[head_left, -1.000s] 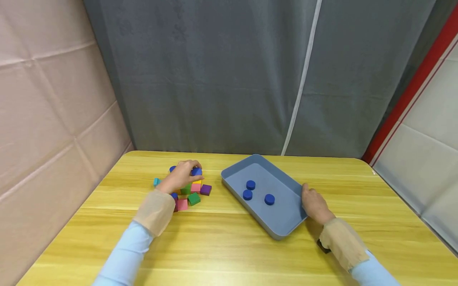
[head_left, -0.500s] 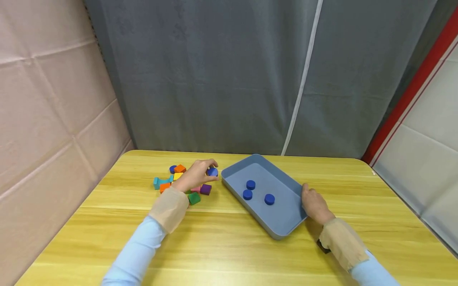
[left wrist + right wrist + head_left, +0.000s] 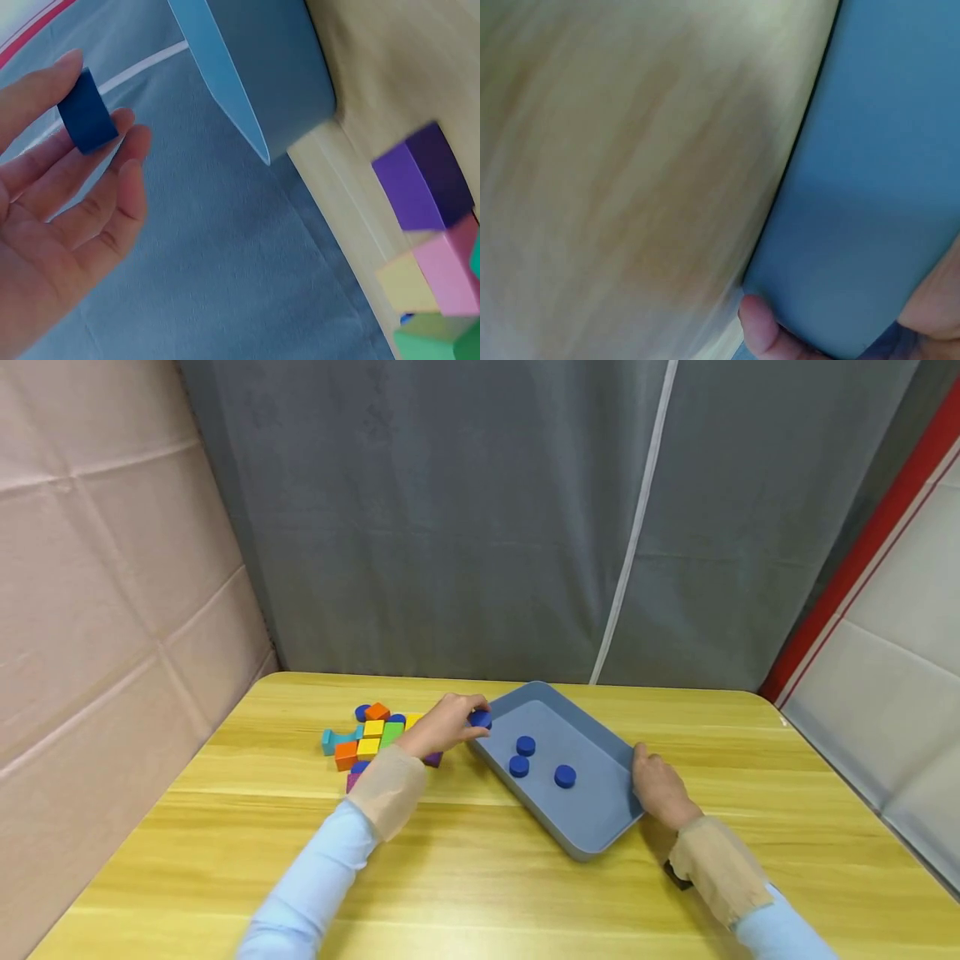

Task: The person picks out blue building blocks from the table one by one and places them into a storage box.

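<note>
My left hand pinches a round blue block between thumb and fingertips, over the left rim of the grey-blue tray. The left wrist view shows the block's flat side edge-on, with the palm turned up toward the camera. Inside the tray lie three more round blue blocks, one of them this blue disc nearest the right. My right hand grips the tray's right wall at the rim. In the right wrist view a fingertip bends round the tray's corner.
Left of the tray sits a cluster of coloured blocks, among them an orange block, a yellow block, a turquoise arch and a purple block. A grey curtain hangs behind the wooden table.
My left hand has lifted the round blue block from the cluster and carried it right to the tray's left rim. The right hand and the tray have stayed put.
</note>
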Demonstrator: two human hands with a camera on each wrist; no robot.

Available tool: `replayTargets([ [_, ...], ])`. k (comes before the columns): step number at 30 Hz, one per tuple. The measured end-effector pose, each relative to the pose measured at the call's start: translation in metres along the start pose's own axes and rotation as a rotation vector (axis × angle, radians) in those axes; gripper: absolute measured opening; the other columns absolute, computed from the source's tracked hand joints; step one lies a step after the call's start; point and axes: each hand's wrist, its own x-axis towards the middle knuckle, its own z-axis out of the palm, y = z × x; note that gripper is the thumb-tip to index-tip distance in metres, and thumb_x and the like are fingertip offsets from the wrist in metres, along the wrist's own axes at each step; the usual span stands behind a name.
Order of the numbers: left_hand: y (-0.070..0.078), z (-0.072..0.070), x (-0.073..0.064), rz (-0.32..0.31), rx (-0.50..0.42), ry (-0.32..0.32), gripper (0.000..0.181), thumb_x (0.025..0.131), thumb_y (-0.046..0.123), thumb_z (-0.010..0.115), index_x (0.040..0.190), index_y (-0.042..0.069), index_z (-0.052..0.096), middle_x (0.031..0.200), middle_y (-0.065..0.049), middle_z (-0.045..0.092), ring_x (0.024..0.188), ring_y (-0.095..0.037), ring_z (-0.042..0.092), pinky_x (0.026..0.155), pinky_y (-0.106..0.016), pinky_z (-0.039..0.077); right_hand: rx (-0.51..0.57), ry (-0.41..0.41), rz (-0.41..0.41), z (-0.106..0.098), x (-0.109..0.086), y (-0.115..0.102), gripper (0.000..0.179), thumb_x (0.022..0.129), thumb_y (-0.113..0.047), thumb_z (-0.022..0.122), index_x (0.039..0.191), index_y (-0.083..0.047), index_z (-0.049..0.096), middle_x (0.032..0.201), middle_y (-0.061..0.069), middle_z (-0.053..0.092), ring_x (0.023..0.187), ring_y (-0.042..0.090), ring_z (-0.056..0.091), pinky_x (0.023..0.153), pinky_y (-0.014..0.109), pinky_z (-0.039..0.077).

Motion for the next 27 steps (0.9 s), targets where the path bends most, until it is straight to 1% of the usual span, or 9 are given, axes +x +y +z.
replayTargets([
  [6,0.009,0.009,0.011,-0.008,0.007,-0.061,0.033,0.080,0.019,0.066,0.106,-0.001,0.058,0.097,-0.011,0.062,0.084,-0.021,0.057,0.081,-0.029,0.048,-0.002,0.006,-0.005,-0.001,0.000,-0.002,0.027,0.075,0.010,0.053,0.095,0.014,0.035,0.068,0.025,0.048,0.057,0.036,0.055,0.047,0.040,0.046],
  [9,0.014,0.015,0.014,0.006,0.012,-0.089,0.034,0.080,0.019,0.065,0.107,-0.001,0.058,0.098,-0.012,0.062,0.084,-0.021,0.056,0.080,-0.028,0.048,0.006,0.009,-0.003,-0.001,0.000,-0.002,0.026,0.076,0.010,0.052,0.094,0.014,0.035,0.068,0.025,0.048,0.057,0.037,0.055,0.047,0.041,0.045],
  [15,0.024,0.025,0.020,0.031,0.039,-0.121,0.032,0.081,0.017,0.064,0.107,0.000,0.058,0.100,-0.013,0.062,0.084,-0.022,0.058,0.079,-0.028,0.048,0.010,0.009,0.007,-0.001,-0.001,-0.001,0.026,0.075,0.010,0.052,0.095,0.014,0.036,0.067,0.024,0.048,0.056,0.037,0.055,0.046,0.041,0.045],
  [20,0.031,0.032,0.026,0.013,0.060,-0.160,0.036,0.082,0.019,0.063,0.112,0.001,0.057,0.106,-0.012,0.061,0.091,-0.020,0.057,0.084,-0.028,0.047,0.021,-0.005,0.021,-0.001,0.000,-0.002,0.026,0.076,0.010,0.052,0.096,0.014,0.036,0.069,0.025,0.049,0.058,0.037,0.055,0.047,0.041,0.046],
  [23,0.034,0.037,0.029,0.033,0.088,-0.166,0.035,0.083,0.019,0.063,0.111,0.000,0.058,0.107,-0.011,0.060,0.095,-0.020,0.055,0.087,-0.029,0.045,0.030,-0.012,0.032,-0.001,0.000,-0.002,0.025,0.076,0.011,0.050,0.096,0.014,0.036,0.069,0.025,0.049,0.059,0.037,0.055,0.048,0.041,0.046],
  [27,0.038,0.043,0.032,0.082,0.140,-0.166,0.032,0.083,0.019,0.063,0.109,0.001,0.060,0.105,-0.011,0.060,0.098,-0.021,0.054,0.089,-0.031,0.042,0.036,-0.018,0.044,0.000,0.000,-0.003,0.024,0.076,0.011,0.050,0.096,0.013,0.036,0.070,0.025,0.049,0.060,0.037,0.055,0.048,0.042,0.046],
])
